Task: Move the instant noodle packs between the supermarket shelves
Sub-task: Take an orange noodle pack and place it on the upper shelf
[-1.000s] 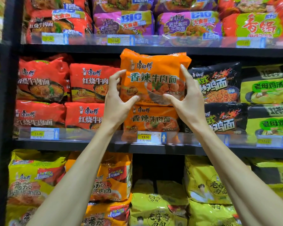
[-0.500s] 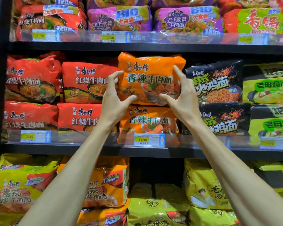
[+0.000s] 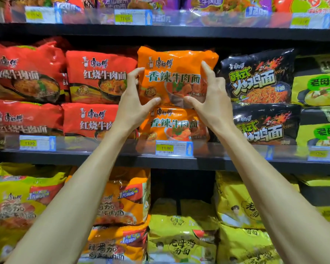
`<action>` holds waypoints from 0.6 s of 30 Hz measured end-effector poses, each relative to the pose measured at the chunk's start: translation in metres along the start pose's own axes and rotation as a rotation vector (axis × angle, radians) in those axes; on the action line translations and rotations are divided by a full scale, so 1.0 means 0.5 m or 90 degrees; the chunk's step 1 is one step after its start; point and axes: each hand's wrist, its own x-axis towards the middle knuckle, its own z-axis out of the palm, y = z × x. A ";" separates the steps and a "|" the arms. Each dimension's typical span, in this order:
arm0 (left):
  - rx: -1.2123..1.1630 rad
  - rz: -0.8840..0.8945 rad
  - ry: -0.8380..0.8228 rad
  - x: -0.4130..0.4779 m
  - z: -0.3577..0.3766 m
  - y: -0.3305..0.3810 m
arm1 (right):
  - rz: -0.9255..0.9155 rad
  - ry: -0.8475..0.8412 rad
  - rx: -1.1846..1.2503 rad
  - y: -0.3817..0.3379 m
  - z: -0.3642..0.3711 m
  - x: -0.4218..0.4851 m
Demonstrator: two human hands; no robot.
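Upper orange noodle pack (image 3: 177,73) observed on the middle shelf (image 3: 160,161), seated on top of a second orange pack (image 3: 177,128) of the same design. Left hand (image 3: 135,103) clasped on the upper pack's left edge, thumb pressed to its lower front, fingers (image 3: 136,73) curled round the side. Right hand (image 3: 211,98) clasped on the right edge in like manner, thumb on the lower front, index finger lying up the pack's face. Red packs (image 3: 101,79) stacked just beside on the left, black packs (image 3: 257,77) just beside on the right, yellow-green packs (image 3: 316,88) further right. Price tag (image 3: 173,148) fixed to the clear shelf rail below the orange stack. Yellow and orange packs (image 3: 122,202) noted on the shelf beneath.
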 end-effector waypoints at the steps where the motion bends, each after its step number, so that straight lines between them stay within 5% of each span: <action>1: 0.007 0.002 0.005 -0.008 0.002 -0.001 | -0.003 0.008 -0.017 -0.001 0.000 -0.008; 18: 0.002 -0.020 0.084 -0.048 -0.010 0.028 | -0.007 0.033 0.009 -0.033 -0.020 -0.019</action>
